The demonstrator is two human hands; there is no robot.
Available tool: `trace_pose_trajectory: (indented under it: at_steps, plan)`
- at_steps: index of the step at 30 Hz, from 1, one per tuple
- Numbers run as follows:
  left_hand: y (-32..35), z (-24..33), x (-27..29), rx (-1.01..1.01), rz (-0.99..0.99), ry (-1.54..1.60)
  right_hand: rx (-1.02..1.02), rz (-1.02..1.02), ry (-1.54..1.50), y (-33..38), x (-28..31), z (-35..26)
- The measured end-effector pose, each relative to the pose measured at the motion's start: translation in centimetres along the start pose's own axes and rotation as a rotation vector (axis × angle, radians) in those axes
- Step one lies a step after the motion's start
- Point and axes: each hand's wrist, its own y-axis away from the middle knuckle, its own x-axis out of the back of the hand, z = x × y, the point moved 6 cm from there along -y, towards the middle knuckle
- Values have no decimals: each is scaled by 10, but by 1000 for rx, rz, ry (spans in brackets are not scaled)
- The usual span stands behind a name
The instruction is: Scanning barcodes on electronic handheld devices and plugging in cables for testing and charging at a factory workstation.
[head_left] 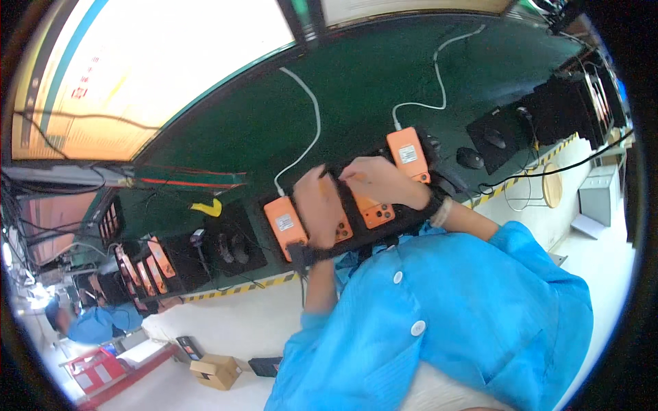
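Several orange phones lie face down in a row on a black tray (411, 218) on the green bench (356, 89). The leftmost phone (286, 225) and the rightmost phone (408, 152) each have a white label and a white cable (312, 130) plugged in. My left hand (317, 204) lies over a middle phone (344, 230) with its fingers curled round the far end. My right hand (382, 181) is over the neighbouring phone (378, 214). Its fingertips are pinched beside the left hand's, and what they hold is hidden. Both wrists wear black straps.
A black mouse (469, 157) and dark pads lie to the right. More orange phones (147, 264) stand in a rack at the left. Yellow-black tape (240, 288) marks the bench edge. Another person in blue (96, 322), a cardboard box (216, 370) and a round stool (552, 185) are nearby.
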Motion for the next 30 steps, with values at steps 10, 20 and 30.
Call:
trace_pose_trajectory:
  at_steps: [10, 20, 30]
  plan:
    - [128, -185, 89, 669, -111, 54, -32, -129, -37, -121, -151, -35]
    - [141, -268, 27, 955, -142, 464, 287, -48, 350, -71, -164, -78]
    - [154, -156, 153, 991, -18, 615, 174, -175, 398, -71, -169, -60]
